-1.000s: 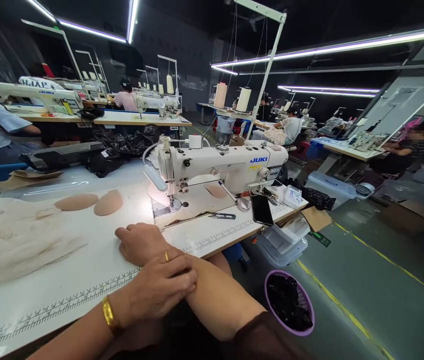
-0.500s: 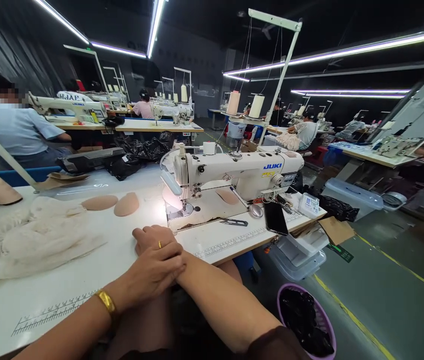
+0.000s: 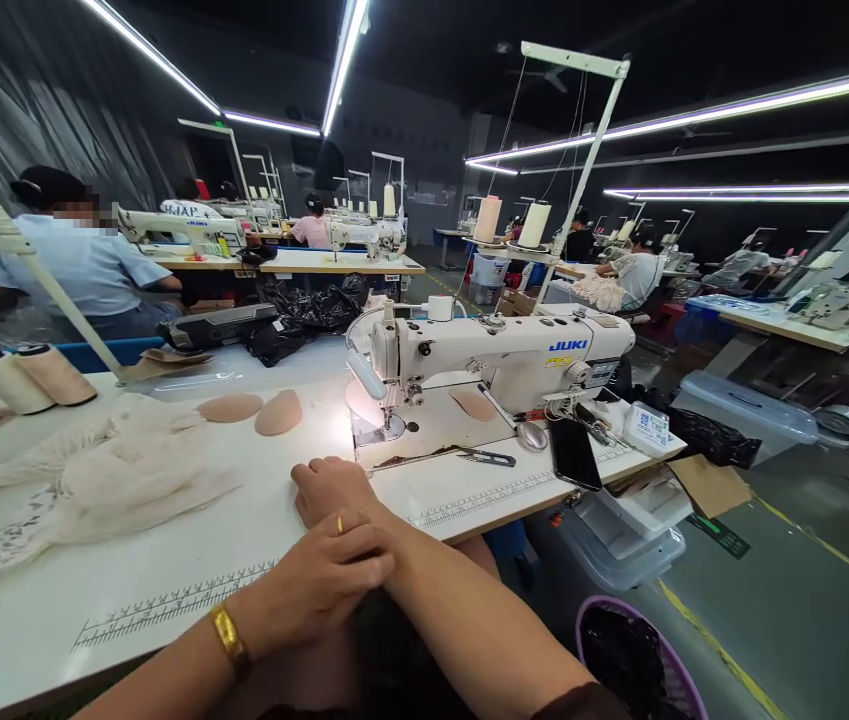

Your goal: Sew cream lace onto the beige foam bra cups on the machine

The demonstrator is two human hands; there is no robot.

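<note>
My left hand (image 3: 334, 570), with a gold ring and a bracelet, lies across my right wrist, its fingers curled over it. On the white tabletop near the front edge rests my right hand (image 3: 330, 490), fingers bent under in a loose fist; nothing shows in it. Just beyond stands a white JUKI sewing machine (image 3: 514, 345) with its lamp lit. Left of the needle are two beige oval pads (image 3: 279, 413), and another beige pad (image 3: 473, 404) lies under the machine arm. A sheer cream fabric heap (image 3: 146, 480) spreads at the left, apart from both hands.
A thread snipper (image 3: 485, 457), a mouse-shaped silver object (image 3: 531, 436) and a black phone (image 3: 574, 454) lie right of my hands. Thread cones (image 3: 56, 375) stand at the left. A purple basket (image 3: 675, 665) with black plastic is on the floor. Co-workers sit at other machines.
The whole view has swung left, so everything sits further right and a little lower. My hands keep the same pose, left over right wrist.
</note>
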